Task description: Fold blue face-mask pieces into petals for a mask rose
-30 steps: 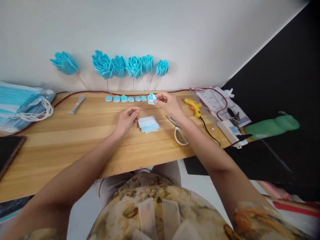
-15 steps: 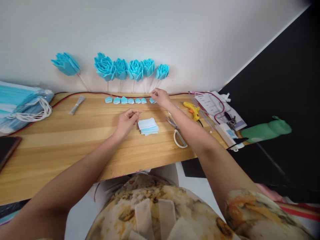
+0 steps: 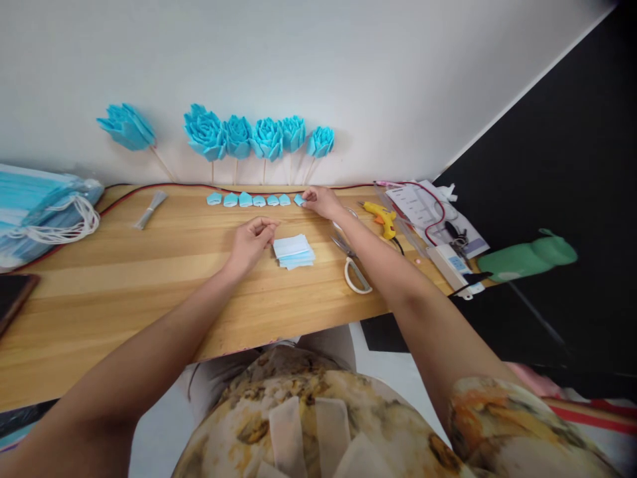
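Observation:
My right hand (image 3: 322, 201) rests at the right end of a row of several small folded blue petals (image 3: 249, 199) near the back of the wooden table (image 3: 124, 279). Its fingertips touch the last petal (image 3: 298, 199), which lies on the table. My left hand (image 3: 251, 240) lies loosely curled, fingertips pinched together, just left of a small stack of blue cut squares (image 3: 293, 251). I cannot make out anything in its fingers.
Several blue fabric roses on sticks (image 3: 239, 136) lean on the wall. Scissors (image 3: 351, 265), a yellow glue gun (image 3: 381, 218), papers and a power strip (image 3: 455, 265) lie to the right. A pile of face masks (image 3: 40, 209) and a wire bundle (image 3: 148, 209) lie left.
My right hand carried a folded blue petal from above the stack to the back of the table and set it down at the right end of the row. The left hand barely moved.

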`<state>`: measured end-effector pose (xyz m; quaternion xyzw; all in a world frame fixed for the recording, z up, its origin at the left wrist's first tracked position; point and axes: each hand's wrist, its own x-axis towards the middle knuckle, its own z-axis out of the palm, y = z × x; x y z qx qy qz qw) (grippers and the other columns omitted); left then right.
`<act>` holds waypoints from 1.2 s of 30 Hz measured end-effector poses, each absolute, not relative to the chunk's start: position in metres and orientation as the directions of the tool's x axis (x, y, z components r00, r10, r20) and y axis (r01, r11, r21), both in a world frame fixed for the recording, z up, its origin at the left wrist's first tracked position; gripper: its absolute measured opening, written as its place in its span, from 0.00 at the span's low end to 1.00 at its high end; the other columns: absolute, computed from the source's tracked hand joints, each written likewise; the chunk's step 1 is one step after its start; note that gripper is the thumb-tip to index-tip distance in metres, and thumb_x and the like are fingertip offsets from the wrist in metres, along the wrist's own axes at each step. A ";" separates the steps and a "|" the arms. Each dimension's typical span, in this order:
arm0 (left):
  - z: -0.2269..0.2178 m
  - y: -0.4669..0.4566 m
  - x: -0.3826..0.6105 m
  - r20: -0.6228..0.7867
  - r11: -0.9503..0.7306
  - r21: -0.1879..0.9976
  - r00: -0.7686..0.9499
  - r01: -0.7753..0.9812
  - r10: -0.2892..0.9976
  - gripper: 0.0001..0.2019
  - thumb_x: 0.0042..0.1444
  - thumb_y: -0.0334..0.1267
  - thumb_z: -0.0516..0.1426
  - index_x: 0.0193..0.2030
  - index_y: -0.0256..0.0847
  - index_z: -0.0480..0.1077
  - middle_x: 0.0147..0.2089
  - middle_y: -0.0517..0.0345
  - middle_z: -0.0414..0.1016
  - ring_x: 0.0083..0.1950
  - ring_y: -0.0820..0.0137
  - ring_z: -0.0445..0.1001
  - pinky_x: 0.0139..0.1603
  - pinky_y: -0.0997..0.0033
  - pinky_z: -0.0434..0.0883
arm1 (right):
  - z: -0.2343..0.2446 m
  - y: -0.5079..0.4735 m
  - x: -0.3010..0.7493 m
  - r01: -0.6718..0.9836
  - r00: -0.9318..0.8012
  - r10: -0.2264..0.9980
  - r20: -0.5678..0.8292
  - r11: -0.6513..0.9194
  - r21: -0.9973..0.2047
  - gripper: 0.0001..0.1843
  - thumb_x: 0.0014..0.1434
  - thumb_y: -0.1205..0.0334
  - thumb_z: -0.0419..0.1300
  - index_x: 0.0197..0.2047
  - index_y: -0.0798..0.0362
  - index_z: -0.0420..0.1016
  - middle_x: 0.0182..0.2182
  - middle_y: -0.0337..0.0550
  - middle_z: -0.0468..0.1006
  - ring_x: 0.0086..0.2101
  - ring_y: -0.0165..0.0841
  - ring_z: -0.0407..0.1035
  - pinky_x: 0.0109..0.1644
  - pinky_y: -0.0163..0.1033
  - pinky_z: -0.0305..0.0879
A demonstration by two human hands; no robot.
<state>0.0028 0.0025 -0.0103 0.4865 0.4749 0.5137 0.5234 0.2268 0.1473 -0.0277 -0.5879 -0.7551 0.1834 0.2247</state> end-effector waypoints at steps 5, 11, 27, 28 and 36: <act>-0.010 0.002 0.002 -0.002 0.003 0.997 0.014 -0.080 1.000 0.05 0.51 0.38 0.60 0.34 0.39 0.74 0.20 0.65 0.67 0.22 0.77 0.60 0.23 0.75 0.54 | -0.021 0.142 0.216 0.839 -0.177 0.977 0.118 0.213 -0.500 0.07 0.55 0.63 0.66 0.39 0.52 0.79 0.39 0.40 0.83 0.39 0.34 0.75 0.44 0.37 0.66; -0.012 0.003 0.002 -0.007 0.009 0.996 0.020 -0.089 1.000 0.07 0.50 0.38 0.61 0.35 0.38 0.74 0.20 0.65 0.67 0.22 0.77 0.60 0.23 0.75 0.55 | -0.017 0.139 0.210 0.871 -0.147 0.986 0.083 0.169 -0.460 0.08 0.56 0.61 0.66 0.41 0.50 0.79 0.40 0.39 0.84 0.40 0.34 0.75 0.43 0.37 0.65; -0.015 0.004 0.000 0.033 -0.031 0.998 0.039 -0.047 0.999 0.04 0.54 0.37 0.61 0.34 0.39 0.74 0.21 0.65 0.67 0.21 0.77 0.61 0.23 0.75 0.56 | 0.023 0.090 0.219 0.818 -0.277 0.931 0.238 0.358 -0.450 0.13 0.65 0.62 0.57 0.48 0.54 0.80 0.42 0.43 0.83 0.41 0.36 0.74 0.45 0.38 0.63; -0.015 0.004 0.000 0.036 -0.034 0.998 0.041 -0.050 0.999 0.04 0.55 0.37 0.60 0.34 0.39 0.74 0.21 0.64 0.67 0.21 0.77 0.61 0.23 0.75 0.56 | 0.029 0.077 0.218 0.808 -0.287 0.924 0.255 0.376 -0.454 0.13 0.65 0.61 0.56 0.44 0.54 0.81 0.39 0.41 0.83 0.40 0.35 0.73 0.44 0.37 0.62; -0.014 0.003 0.000 0.075 -0.074 0.997 0.025 -0.003 0.997 0.08 0.60 0.36 0.56 0.34 0.38 0.75 0.21 0.63 0.67 0.21 0.77 0.60 0.23 0.76 0.57 | 0.025 -0.003 0.218 0.770 -0.489 0.853 0.184 0.521 -0.368 0.09 0.64 0.64 0.58 0.38 0.51 0.81 0.36 0.40 0.81 0.39 0.34 0.72 0.42 0.37 0.58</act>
